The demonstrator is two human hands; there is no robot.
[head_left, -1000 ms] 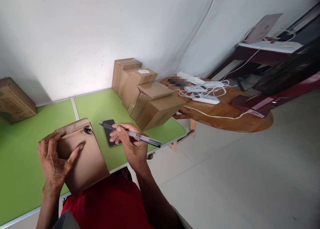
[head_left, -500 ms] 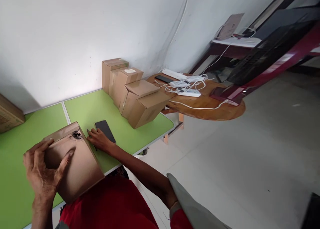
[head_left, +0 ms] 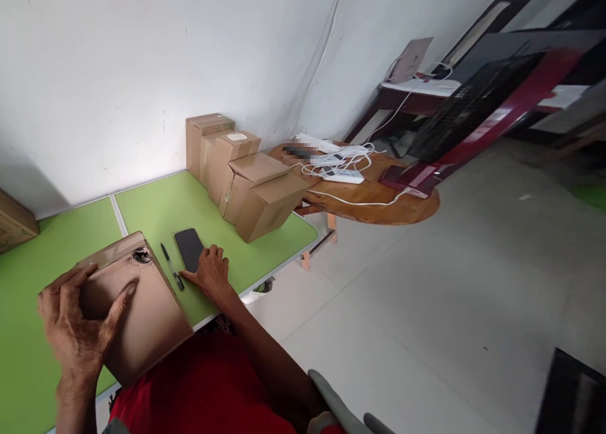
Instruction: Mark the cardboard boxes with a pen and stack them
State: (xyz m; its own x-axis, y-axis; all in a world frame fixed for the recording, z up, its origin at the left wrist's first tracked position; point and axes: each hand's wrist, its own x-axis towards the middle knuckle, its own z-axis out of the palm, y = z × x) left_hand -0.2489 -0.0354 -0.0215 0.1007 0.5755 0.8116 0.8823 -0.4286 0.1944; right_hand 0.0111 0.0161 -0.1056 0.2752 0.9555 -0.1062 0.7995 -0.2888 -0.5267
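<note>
Cardboard box (head_left: 137, 308): brown, one torn hole near its far corner, at the near edge of the green table (head_left: 227, 219) and overhanging it, grasped by the left hand (head_left: 78, 330) with fingers over the far side and thumb on top. Right hand (head_left: 211, 271): flat on the table, grasping nothing, touching the near end of a black phone (head_left: 188, 248). Pen (head_left: 171, 265): lies loose between box and phone; four sealed cartons (head_left: 246, 175) stand farther back.

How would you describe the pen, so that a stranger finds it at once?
Look at the green table by the white wall. Near its front edge, a cardboard box under the left hand lies beside a black phone. The pen is the thin dark stick lying between them, just left of the right hand.
</note>
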